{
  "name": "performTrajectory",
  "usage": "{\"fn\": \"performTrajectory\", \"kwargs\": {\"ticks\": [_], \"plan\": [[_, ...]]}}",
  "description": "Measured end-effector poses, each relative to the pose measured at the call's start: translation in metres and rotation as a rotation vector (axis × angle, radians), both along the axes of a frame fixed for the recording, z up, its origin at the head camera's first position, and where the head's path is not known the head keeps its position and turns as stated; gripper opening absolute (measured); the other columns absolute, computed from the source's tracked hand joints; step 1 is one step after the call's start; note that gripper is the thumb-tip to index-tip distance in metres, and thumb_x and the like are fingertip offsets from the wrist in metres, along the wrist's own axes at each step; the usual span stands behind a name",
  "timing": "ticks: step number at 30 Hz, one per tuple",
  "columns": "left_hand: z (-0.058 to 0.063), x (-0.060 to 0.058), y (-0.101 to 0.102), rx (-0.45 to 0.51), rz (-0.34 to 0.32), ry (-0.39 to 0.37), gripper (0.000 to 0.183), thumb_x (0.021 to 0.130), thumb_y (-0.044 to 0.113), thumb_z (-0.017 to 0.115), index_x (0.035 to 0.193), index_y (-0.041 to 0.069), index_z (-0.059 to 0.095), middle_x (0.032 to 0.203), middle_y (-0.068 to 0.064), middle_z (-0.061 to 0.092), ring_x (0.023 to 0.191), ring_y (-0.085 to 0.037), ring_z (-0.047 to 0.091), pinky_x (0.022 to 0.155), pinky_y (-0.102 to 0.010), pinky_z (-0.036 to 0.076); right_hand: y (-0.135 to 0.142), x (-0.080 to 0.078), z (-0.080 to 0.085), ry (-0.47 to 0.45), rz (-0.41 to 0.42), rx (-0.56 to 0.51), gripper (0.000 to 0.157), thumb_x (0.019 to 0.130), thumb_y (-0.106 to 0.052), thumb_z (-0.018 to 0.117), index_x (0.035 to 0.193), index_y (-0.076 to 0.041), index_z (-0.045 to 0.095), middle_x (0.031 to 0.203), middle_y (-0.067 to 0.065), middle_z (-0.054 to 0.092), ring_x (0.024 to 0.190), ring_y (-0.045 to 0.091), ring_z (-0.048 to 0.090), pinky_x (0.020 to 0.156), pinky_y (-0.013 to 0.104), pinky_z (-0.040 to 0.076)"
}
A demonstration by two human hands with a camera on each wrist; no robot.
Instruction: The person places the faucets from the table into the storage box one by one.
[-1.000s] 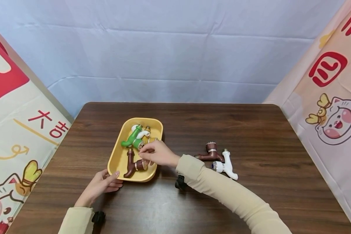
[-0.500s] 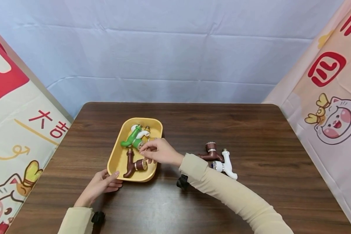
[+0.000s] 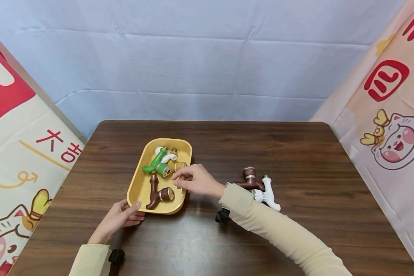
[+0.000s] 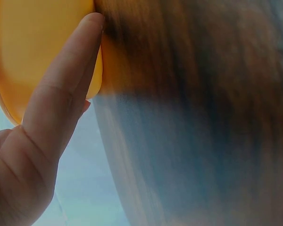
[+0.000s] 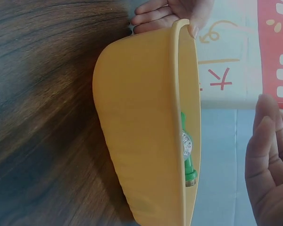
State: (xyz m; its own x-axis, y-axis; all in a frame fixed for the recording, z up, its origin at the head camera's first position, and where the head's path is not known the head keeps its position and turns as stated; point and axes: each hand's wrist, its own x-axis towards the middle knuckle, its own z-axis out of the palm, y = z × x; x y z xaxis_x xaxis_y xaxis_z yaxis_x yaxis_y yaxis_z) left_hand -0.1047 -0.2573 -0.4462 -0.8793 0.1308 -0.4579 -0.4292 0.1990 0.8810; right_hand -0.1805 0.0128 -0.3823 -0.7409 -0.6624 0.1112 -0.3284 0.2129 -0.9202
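Note:
My left hand (image 3: 119,217) holds the near left corner of a yellow plastic tub (image 3: 142,191), thumb over the rim and fingers along the outside. In the left wrist view a finger (image 4: 56,94) lies against the tub wall. Above the tub's right rim hovers my right hand (image 3: 199,181), fingers loosely bent with nothing between them; the right wrist view shows its fingertips (image 5: 266,127) apart from the tub. Inside lie a brown tap (image 3: 154,196), a green tap (image 3: 156,161), a yellow tap (image 3: 180,166) and a partly covered white tap (image 3: 169,157).
To the right on the wooden table (image 3: 296,161), another brown tap (image 3: 250,183) and a white tap (image 3: 269,195) lie close together, partly behind the right sleeve (image 3: 239,201). A pale cloth (image 3: 207,69) hangs behind the table, with printed banners (image 3: 396,126) at both sides.
My right hand has drawn back to the right from over the brown tap in the tub, uncovering its knob and the yellow tap. The left hand and tub have stayed put.

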Motion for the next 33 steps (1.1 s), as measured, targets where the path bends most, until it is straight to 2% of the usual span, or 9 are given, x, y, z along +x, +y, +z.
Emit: {"fn": "performTrajectory", "kwargs": {"ticks": [4, 8, 11, 14, 21, 26, 29, 33], "plan": [[0.000, -0.001, 0.000, -0.001, -0.002, 0.002, 0.051, 0.096, 0.026, 0.048, 0.123, -0.014, 0.032, 0.095, -0.025, 0.063, 0.084, -0.029, 0.065, 0.073, -0.038, 0.054, 0.005, 0.001, -0.001, -0.038, -0.005, -0.020, 0.012, 0.086, -0.005, 0.061, 0.095, 0.001, 0.067, 0.071, 0.009, 0.064, 0.060, 0.030, 0.062, 0.055, 0.035, 0.053], [0.000, -0.001, 0.000, 0.002, -0.013, 0.004, 0.052, 0.096, 0.026, 0.048, 0.124, -0.015, 0.031, 0.095, -0.025, 0.063, 0.084, -0.029, 0.065, 0.073, -0.038, 0.054, 0.010, 0.001, -0.002, -0.059, -0.013, -0.030, 0.012, 0.086, -0.005, 0.061, 0.095, 0.002, 0.066, 0.070, 0.013, 0.063, 0.055, 0.017, 0.061, 0.056, 0.040, 0.053], [0.000, -0.001, -0.001, 0.001, -0.016, 0.005, 0.053, 0.096, 0.027, 0.048, 0.123, -0.015, 0.031, 0.095, -0.025, 0.063, 0.085, -0.028, 0.065, 0.073, -0.037, 0.054, 0.013, 0.002, -0.002, -0.068, -0.024, -0.021, 0.013, 0.086, -0.005, 0.062, 0.096, 0.002, 0.066, 0.071, 0.014, 0.064, 0.052, 0.010, 0.059, 0.054, 0.038, 0.053], [0.000, -0.002, 0.000, 0.001, -0.011, 0.003, 0.052, 0.096, 0.026, 0.048, 0.123, -0.015, 0.032, 0.095, -0.025, 0.063, 0.085, -0.028, 0.065, 0.073, -0.037, 0.054, 0.017, 0.002, -0.001, -0.067, -0.036, -0.014, 0.014, 0.085, -0.005, 0.062, 0.097, 0.002, 0.066, 0.072, 0.017, 0.064, 0.052, 0.012, 0.059, 0.053, 0.036, 0.053], [0.000, -0.002, 0.000, 0.006, -0.026, 0.000, 0.052, 0.096, 0.026, 0.047, 0.123, -0.015, 0.031, 0.095, -0.025, 0.063, 0.085, -0.028, 0.065, 0.073, -0.037, 0.054, 0.030, 0.004, -0.002, -0.053, -0.058, -0.015, 0.014, 0.085, -0.006, 0.062, 0.097, 0.001, 0.067, 0.075, 0.015, 0.066, 0.057, 0.025, 0.061, 0.052, 0.027, 0.051], [0.000, -0.002, 0.000, 0.003, -0.024, -0.003, 0.051, 0.096, 0.026, 0.047, 0.123, -0.015, 0.031, 0.095, -0.024, 0.064, 0.085, -0.028, 0.065, 0.073, -0.037, 0.054, 0.039, 0.005, -0.003, -0.041, -0.081, -0.003, 0.015, 0.085, -0.006, 0.063, 0.098, 0.000, 0.067, 0.076, 0.011, 0.067, 0.059, 0.030, 0.062, 0.050, 0.024, 0.049], [0.000, -0.002, 0.000, -0.002, -0.015, -0.006, 0.050, 0.096, 0.025, 0.047, 0.123, -0.015, 0.032, 0.095, -0.024, 0.064, 0.085, -0.029, 0.065, 0.073, -0.038, 0.054, 0.042, 0.007, -0.002, -0.021, -0.087, 0.009, 0.015, 0.085, -0.004, 0.062, 0.098, 0.002, 0.066, 0.074, 0.010, 0.067, 0.058, 0.029, 0.062, 0.048, 0.022, 0.046], [0.000, -0.002, 0.000, -0.004, -0.014, -0.009, 0.049, 0.097, 0.024, 0.046, 0.124, -0.015, 0.031, 0.096, -0.025, 0.063, 0.085, -0.029, 0.064, 0.074, -0.038, 0.054, 0.046, 0.016, 0.014, -0.003, -0.076, 0.009, 0.013, 0.085, 0.000, 0.060, 0.096, 0.006, 0.065, 0.071, 0.011, 0.065, 0.054, 0.016, 0.059, 0.048, 0.021, 0.045]]}}
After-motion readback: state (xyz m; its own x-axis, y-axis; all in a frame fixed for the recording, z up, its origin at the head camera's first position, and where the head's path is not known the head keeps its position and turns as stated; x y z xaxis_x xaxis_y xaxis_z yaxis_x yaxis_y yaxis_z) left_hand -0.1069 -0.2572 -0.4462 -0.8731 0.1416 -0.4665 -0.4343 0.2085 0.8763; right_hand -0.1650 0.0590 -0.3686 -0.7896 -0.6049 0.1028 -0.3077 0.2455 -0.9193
